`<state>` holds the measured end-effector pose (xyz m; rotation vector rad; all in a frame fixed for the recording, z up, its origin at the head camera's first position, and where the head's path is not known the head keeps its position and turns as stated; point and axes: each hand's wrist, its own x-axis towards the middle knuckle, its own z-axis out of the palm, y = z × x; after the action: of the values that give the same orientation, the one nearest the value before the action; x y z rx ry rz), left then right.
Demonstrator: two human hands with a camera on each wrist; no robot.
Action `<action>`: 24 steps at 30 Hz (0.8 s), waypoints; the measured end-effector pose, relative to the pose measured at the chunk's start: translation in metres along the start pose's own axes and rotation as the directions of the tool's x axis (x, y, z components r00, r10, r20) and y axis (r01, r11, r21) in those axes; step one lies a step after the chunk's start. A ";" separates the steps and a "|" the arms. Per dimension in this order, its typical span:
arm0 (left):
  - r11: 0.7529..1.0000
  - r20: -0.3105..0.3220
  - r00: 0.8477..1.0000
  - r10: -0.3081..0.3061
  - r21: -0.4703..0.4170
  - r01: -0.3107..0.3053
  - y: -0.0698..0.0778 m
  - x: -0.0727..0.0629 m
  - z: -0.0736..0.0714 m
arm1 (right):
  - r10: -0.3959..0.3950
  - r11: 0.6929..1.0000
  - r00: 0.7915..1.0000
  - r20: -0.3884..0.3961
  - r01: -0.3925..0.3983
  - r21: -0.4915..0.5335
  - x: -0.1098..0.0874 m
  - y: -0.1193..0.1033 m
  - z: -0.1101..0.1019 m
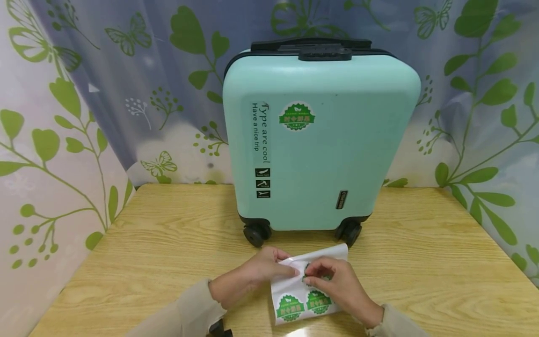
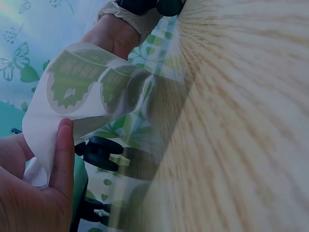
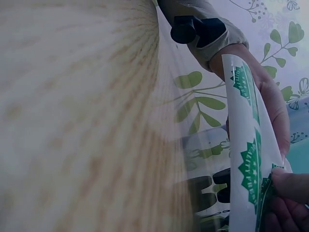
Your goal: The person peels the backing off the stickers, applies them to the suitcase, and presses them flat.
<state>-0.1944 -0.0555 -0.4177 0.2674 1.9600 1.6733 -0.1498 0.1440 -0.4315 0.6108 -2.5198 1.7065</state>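
Observation:
A white sheet of green stickers [image 1: 283, 286] is held above the tabletop, in front of the suitcase. My left hand [image 1: 263, 270] grips its left edge, thumb on the printed face and fingers behind. At an upper sticker [image 3: 264, 195], the thumb and fingers of my right hand [image 1: 338, 281] pinch the edge; they partly cover it, and how far it is off the backing I cannot tell. Below it, a left sticker [image 1: 290, 307] and a right sticker [image 1: 318, 302] lie flat on the sheet. In the left wrist view the sheet's backing [image 2: 41, 121] bends over the left fingers.
A mint-green suitcase [image 1: 320, 154] stands upright on black wheels [image 1: 257, 234] on the wooden table [image 1: 168, 224]. One round green sticker [image 1: 296, 116] is on its upper front, beside printed lettering [image 1: 261, 133]. Leaf-patterned curtain [image 1: 177, 93] hangs behind and at both sides.

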 end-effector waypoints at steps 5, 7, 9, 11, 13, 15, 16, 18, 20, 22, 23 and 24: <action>1.000 0.000 1.000 0.012 -0.003 -0.012 -0.001 -0.001 0.000 | 0.026 0.999 0.999 -0.020 -0.026 -0.027 0.000 -0.001 0.001; 1.000 0.001 1.000 0.010 -0.006 -0.010 -0.001 -0.001 0.000 | 0.054 0.997 0.998 -0.020 -0.055 -0.049 0.000 -0.002 0.001; 1.000 -0.004 1.000 0.003 -0.014 -0.003 -0.001 -0.001 0.000 | 0.077 0.995 0.997 -0.014 -0.078 -0.068 0.000 -0.002 0.002; 1.000 -0.008 1.000 0.002 -0.013 -0.002 -0.002 -0.001 0.000 | 0.089 0.992 0.996 -0.009 -0.090 -0.089 0.000 -0.002 0.002; 1.000 -0.016 1.000 0.002 -0.013 -0.002 -0.003 0.000 0.001 | 0.094 0.990 0.996 -0.005 -0.094 -0.104 0.000 -0.002 0.002; 1.000 -0.021 1.000 0.003 -0.010 -0.003 -0.004 0.000 0.002 | 0.104 0.987 0.995 -0.009 -0.104 -0.119 0.000 -0.002 0.003; 1.000 -0.023 1.000 0.005 -0.007 -0.005 -0.005 0.001 0.002 | 0.112 0.986 0.994 -0.013 -0.112 -0.122 0.000 -0.002 0.003; 1.000 -0.027 1.000 0.007 -0.008 -0.008 -0.006 0.001 0.003 | 0.129 0.984 0.991 -0.019 -0.130 -0.123 0.000 -0.003 0.005; 1.000 -0.025 1.000 0.010 -0.016 -0.010 -0.007 0.001 0.004 | 0.154 0.980 0.988 -0.027 -0.156 -0.125 0.001 -0.005 0.006; 1.000 -0.023 1.000 0.014 -0.025 -0.014 -0.007 0.002 0.004 | 0.174 0.976 0.984 -0.032 -0.177 -0.129 0.001 -0.006 0.007; 0.999 -0.023 1.000 0.016 -0.031 -0.017 -0.007 0.002 0.004 | 0.183 0.974 0.983 -0.034 -0.186 -0.130 0.001 -0.006 0.007; 0.999 -0.021 1.000 0.017 -0.036 -0.017 -0.008 0.002 0.004 | 0.193 0.972 0.980 -0.037 -0.196 -0.131 0.001 -0.007 0.008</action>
<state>-0.1925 -0.0523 -0.4261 0.2543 1.9455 1.7275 -0.1470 0.1346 -0.4283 0.3415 -2.7286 1.5686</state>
